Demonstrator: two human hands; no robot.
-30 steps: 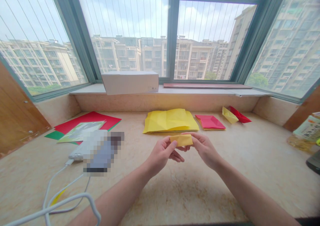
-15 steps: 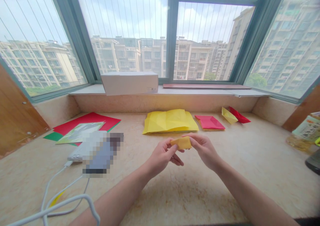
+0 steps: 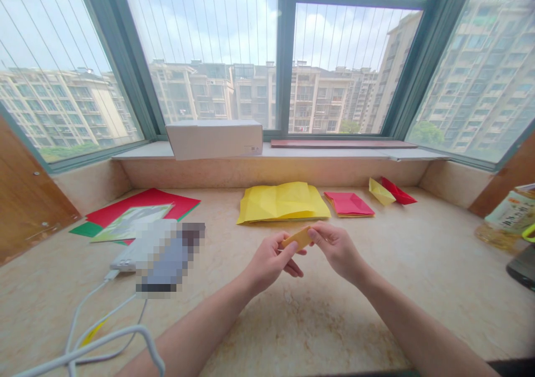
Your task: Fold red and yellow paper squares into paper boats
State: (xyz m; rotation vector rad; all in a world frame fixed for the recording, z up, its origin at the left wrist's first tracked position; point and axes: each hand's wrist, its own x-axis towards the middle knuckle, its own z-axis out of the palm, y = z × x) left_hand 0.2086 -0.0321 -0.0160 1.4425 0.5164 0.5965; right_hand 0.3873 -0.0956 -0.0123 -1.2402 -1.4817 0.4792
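Strip point(image 3: 301, 238), small, yellow, folded paper, is held up btwn both hands over the surface point(image 3: 271, 332), nearer the person than the yellow sheets point(image 3: 284, 201). L hand point(image 3: 276, 260): closed on strip's L end, thumb on top, other fingers loosely curled beneath. R hand point(image 3: 336, 249): thumb & fingertips pinched on the upper R end, hardly any gap.

Change: approx 1 s ago the strip sat nearly level w/ its broad face showing; now it slants up to the R & shows as a narrower band, w/ R hand's pinch on the end corner. Other papers haven't moved: red stack point(image 3: 350, 203) lies just R of the yellow sheets. Meaning, as a judgement: strip is prob. being turned or worked at its R end, both hands needed; creases too small to tell.

Containers: white box point(image 3: 214, 140) on the sill point(image 3: 309, 152) looks closed, contents hidden. Jar point(image 3: 512, 213) at far R, cut off at edge of view: clear wall, label, amber stuff low down, type can't tell. Yellow boat point(image 3: 381, 193) & red boat point(image 3: 399, 192), folded paper, sit side by side near the back wall; insides can't be made out.
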